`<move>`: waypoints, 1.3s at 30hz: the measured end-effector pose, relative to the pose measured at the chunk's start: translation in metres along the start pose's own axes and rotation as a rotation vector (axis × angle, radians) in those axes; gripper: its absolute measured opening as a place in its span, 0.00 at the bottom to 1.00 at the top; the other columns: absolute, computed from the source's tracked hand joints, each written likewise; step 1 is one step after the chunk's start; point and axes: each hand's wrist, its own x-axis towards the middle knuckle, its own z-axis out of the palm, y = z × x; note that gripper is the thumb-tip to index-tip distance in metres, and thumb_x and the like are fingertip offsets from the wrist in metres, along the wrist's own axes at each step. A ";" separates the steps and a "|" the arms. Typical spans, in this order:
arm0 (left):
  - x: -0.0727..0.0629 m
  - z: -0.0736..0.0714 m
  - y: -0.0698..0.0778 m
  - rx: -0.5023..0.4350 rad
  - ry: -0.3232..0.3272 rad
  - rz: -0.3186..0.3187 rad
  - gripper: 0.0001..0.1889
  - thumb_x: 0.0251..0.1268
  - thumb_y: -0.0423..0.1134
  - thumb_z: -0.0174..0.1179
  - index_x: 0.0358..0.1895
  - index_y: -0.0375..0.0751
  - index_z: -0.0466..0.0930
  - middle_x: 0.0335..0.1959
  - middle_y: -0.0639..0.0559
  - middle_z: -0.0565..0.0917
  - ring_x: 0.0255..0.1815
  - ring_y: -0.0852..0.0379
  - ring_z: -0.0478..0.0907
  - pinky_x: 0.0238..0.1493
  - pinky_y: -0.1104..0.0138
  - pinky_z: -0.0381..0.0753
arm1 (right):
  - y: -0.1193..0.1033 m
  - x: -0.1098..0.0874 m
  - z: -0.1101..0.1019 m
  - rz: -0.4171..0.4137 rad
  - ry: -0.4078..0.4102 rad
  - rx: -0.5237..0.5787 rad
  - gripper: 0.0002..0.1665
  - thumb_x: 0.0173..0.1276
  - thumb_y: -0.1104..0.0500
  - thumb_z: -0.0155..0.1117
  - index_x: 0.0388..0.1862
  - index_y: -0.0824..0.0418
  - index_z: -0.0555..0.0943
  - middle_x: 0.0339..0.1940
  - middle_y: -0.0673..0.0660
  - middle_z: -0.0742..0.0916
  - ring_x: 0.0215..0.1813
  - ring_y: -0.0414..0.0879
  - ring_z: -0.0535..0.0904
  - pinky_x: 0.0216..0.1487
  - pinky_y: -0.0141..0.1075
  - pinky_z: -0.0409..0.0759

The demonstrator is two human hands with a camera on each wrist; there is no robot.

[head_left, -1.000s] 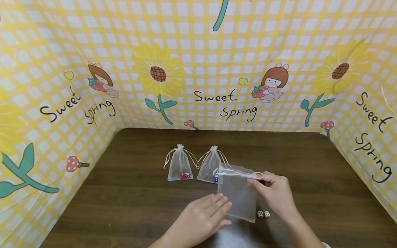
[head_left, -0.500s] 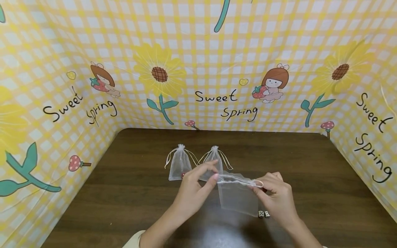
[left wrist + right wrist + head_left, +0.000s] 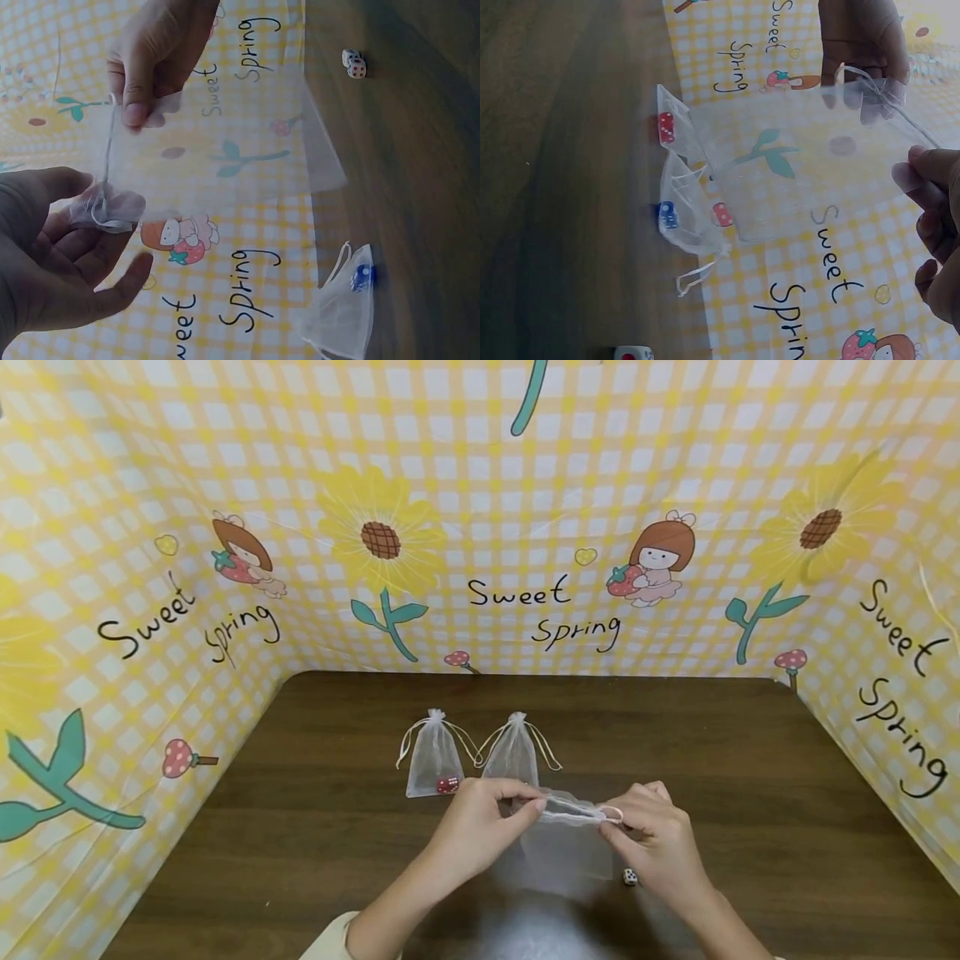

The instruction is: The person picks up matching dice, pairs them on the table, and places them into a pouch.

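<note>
An organza drawstring bag (image 3: 567, 858), sheer and white, hangs above the table between my two hands. My left hand (image 3: 480, 827) pinches its top left corner by the rim. At the top right corner, beside the cord loop, my right hand (image 3: 652, 835) pinches it between thumb and fingers. The mouth of the bag is slightly parted, and the left wrist view shows nothing inside. Two white dice (image 3: 354, 64) lie together on the table; in the head view my right hand hides one, leaving a single white die (image 3: 629, 877) visible.
Behind my hands lie two closed organza bags: the left bag (image 3: 433, 756) holds red dice (image 3: 447, 785), the right bag (image 3: 513, 752) holds blue dice (image 3: 668, 215). A yellow checked cloth (image 3: 525, 510) walls the back and sides of the dark wooden table (image 3: 300, 860).
My left hand has risen from the bag's side to its top left corner and now pinches it. The bag has come slightly nearer, and its mouth has parted. The right hand keeps its grip.
</note>
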 end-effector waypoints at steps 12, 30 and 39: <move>-0.002 -0.003 -0.001 0.242 0.062 0.210 0.13 0.54 0.30 0.65 0.45 0.32 0.82 0.40 0.45 0.84 0.34 0.59 0.81 0.36 0.71 0.80 | 0.013 -0.023 -0.028 0.604 -0.226 -0.064 0.11 0.49 0.65 0.73 0.35 0.58 0.86 0.22 0.43 0.80 0.23 0.36 0.68 0.21 0.28 0.67; -0.001 -0.005 -0.007 0.348 0.112 0.220 0.17 0.53 0.31 0.66 0.47 0.29 0.80 0.44 0.41 0.83 0.45 0.50 0.80 0.47 0.65 0.78 | 0.041 -0.064 -0.053 0.821 -0.621 -0.199 0.07 0.53 0.58 0.71 0.30 0.58 0.85 0.25 0.44 0.84 0.28 0.33 0.76 0.28 0.29 0.75; -0.001 -0.003 -0.008 0.332 0.093 0.205 0.17 0.53 0.31 0.65 0.48 0.29 0.80 0.46 0.41 0.82 0.46 0.50 0.80 0.47 0.65 0.78 | 0.041 -0.072 -0.052 0.734 -0.737 -0.292 0.06 0.48 0.55 0.74 0.25 0.52 0.83 0.19 0.38 0.80 0.23 0.30 0.71 0.24 0.30 0.69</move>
